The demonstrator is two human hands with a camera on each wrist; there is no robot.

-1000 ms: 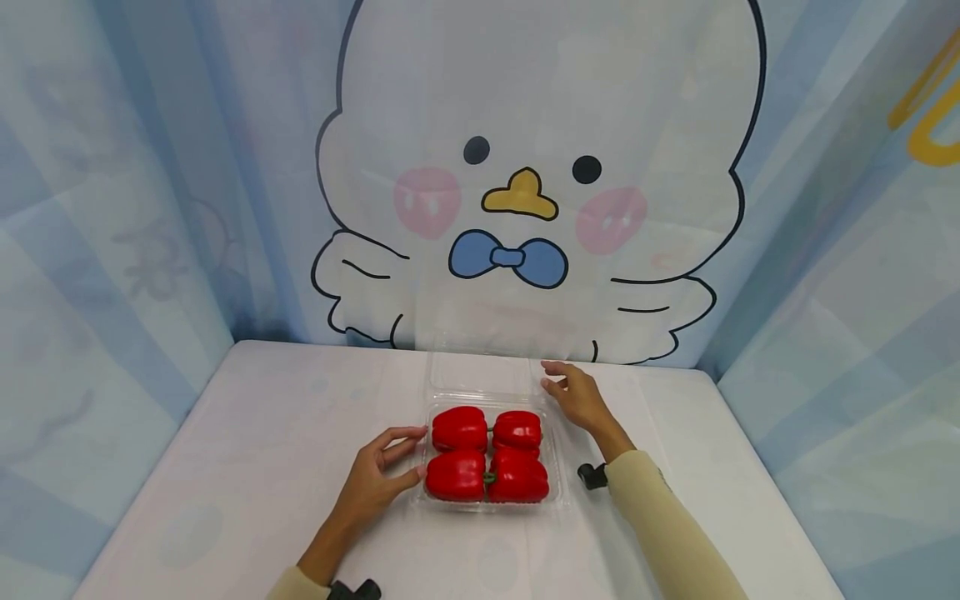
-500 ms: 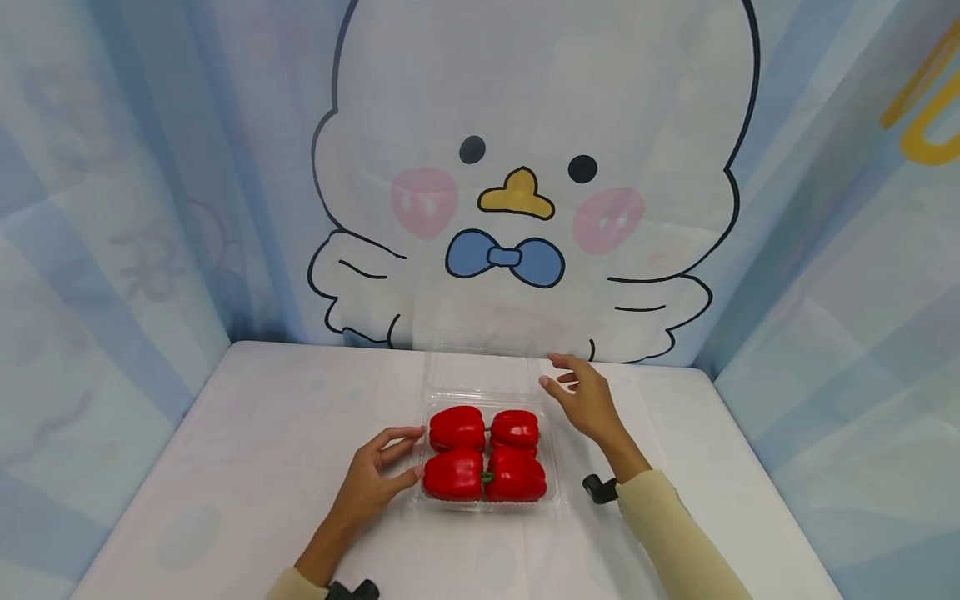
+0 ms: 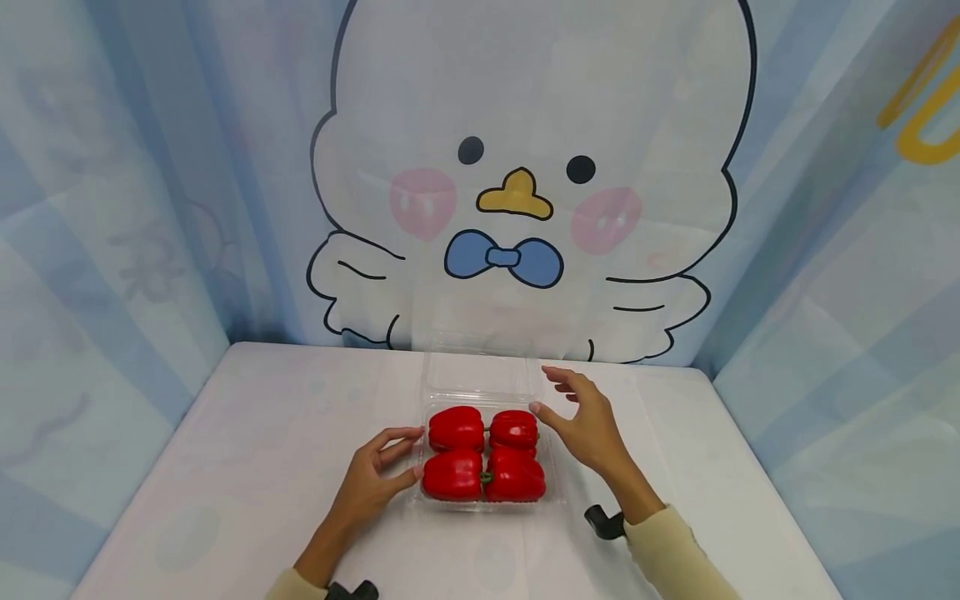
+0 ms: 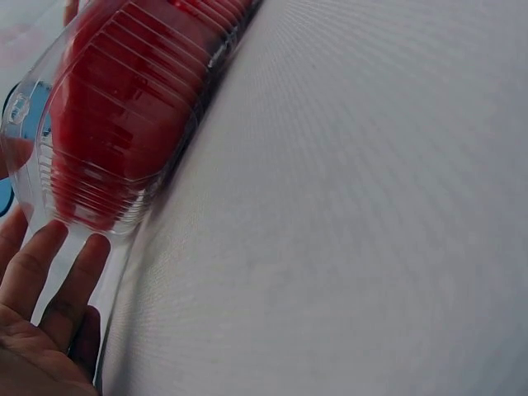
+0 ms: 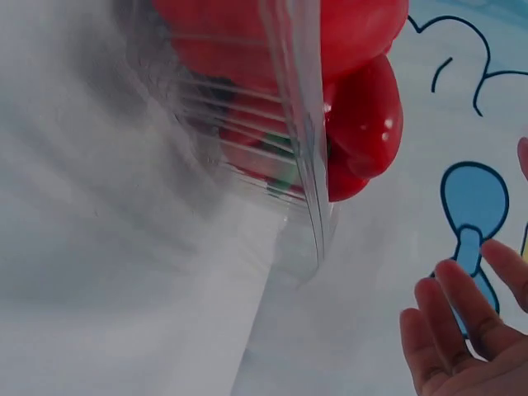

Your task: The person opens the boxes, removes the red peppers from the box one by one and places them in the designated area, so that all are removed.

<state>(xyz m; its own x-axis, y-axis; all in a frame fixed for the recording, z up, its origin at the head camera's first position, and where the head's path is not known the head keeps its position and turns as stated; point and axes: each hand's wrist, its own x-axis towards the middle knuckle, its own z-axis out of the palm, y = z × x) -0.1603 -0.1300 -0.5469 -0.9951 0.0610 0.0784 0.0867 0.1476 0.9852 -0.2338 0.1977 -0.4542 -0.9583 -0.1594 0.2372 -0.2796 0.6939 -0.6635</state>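
Note:
Several red bell peppers (image 3: 514, 477) lie in two rows in a clear plastic clamshell box (image 3: 553, 483). Its transparent lid (image 3: 480, 375) is folded back toward the backdrop. My left hand (image 3: 371, 475) is at the box's left side, thumb and fingertips right at the rim. In the left wrist view, the fingertips (image 4: 97, 244) come up to the ribbed end of the box. My right hand (image 3: 588, 421) is spread at the back right corner, with its thumb near the hinge and nothing between the fingers. The right wrist view shows these fingers (image 5: 462, 297) apart from the box.
A white-covered table (image 3: 247, 467) bears the box. Behind it hangs a cloth backdrop (image 3: 660, 75) with a cartoon chick, and pale blue curtains (image 3: 840, 350) close both sides. Black wrist camera mounts (image 3: 604, 522) stick out by the sleeves.
My right hand has shifted slightly toward me, from beside the lid to the hinge corner, and its fingers have spread wider. The left hand and the box stay nearly in place.

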